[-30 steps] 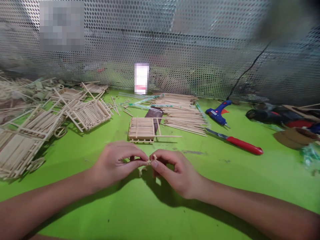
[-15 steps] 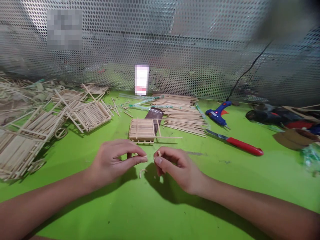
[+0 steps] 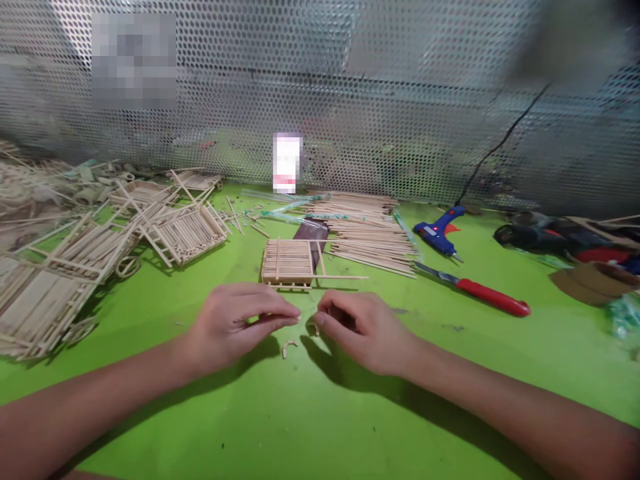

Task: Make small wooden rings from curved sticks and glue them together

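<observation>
My left hand (image 3: 233,327) is closed in a pinch, thumb against fingers, with a tiny pale bit just showing at the tips. Facing it across a narrow gap, my right hand (image 3: 367,333) pinches a small curved wooden piece (image 3: 314,328). Another curved wooden piece (image 3: 285,349), made of short segments, lies on the green table between and below the hands. Just beyond my fingertips sits a small model cart (image 3: 290,260) built of thin sticks, with long shafts pointing right.
Several stick-built carts (image 3: 187,237) crowd the left side. Behind the small cart lie a dark block (image 3: 313,231) and a pile of thin sticks (image 3: 370,233). To the right are a blue glue gun (image 3: 440,231) and a red-handled knife (image 3: 493,297). Perforated metal sheet (image 3: 380,100) stands behind.
The curved piece in my right hand now hangs lower, below the fingertips; before, it stuck up above the thumb. My left hand keeps its pinch. The whole view has shifted slightly.
</observation>
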### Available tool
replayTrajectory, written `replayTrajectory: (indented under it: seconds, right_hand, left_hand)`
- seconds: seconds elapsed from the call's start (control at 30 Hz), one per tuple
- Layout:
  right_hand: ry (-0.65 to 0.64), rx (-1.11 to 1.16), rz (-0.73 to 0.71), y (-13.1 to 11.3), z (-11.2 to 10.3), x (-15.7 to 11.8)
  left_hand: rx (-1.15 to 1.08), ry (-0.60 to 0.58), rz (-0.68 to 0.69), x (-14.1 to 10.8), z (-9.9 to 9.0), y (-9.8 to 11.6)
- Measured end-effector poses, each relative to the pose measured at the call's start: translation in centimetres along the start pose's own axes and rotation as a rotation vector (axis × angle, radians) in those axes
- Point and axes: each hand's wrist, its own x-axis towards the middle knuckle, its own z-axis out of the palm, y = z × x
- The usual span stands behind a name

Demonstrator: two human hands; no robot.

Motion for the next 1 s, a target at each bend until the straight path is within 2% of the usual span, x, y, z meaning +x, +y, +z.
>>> replayTrajectory:
  seconds: [0.1,0.23,0.47,0.63,0.87,1.0]
  right_hand:
    - [0.023,0.100,-0.161,-0.7,0.4,-0.5]
    - [0.023,0.058,-0.283,-1.5,0.8,-1.0]
    - [0.053,-0.083,-0.288,-1.6,1.2,-1.3]
    - [0.082,-0.093,-0.290,-1.6,1.5,-1.2]
    - [0.157,0.040,-0.254,-1.7,2.2,-1.1]
    - [0.125,0.218,-0.217,-1.9,2.3,-1.1]
  left_hand:
    - [0.015,-0.018,0.091,0.0,0.3,-0.1]
    - [0.038,-0.029,0.149,-0.2,0.8,-0.1]
    - [0.110,-0.088,0.139,-0.6,0.9,0.0]
    - [0.127,-0.098,0.096,-0.7,1.1,0.1]
    - [0.073,-0.060,0.093,-0.6,1.4,0.5]
    - [-0.091,-0.048,0.002,-0.1,1.5,1.0]
